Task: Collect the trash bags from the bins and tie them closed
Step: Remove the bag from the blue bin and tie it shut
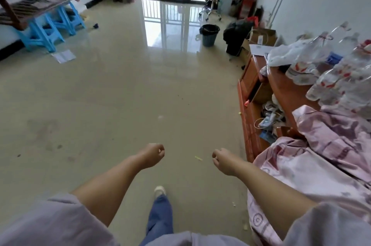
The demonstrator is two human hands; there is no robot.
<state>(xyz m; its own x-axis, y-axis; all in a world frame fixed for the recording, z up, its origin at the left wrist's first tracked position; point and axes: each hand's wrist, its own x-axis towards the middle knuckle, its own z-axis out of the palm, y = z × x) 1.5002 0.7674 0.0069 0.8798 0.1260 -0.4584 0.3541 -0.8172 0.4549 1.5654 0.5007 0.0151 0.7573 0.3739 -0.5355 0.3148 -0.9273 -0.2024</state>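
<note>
Loosely curled, fingers of left hand and right hand, pinching nothing, held apart over glossy floor. Far ahead of fingertips, slightly right: dark bin lined with black trash bag, standing on floor. Just right of bin, black full bag. Beside right hand, wooden cabinet under pink bedding.

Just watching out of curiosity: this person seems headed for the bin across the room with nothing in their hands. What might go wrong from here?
1. The floor looks glossy and has scraps on it, so a slip seems possible.
2. The bin stands right beside a dark bag and boxes; lifting the liner could knock them.
3. Both hands, left and right, are bare, so the liner could soil them.
</note>
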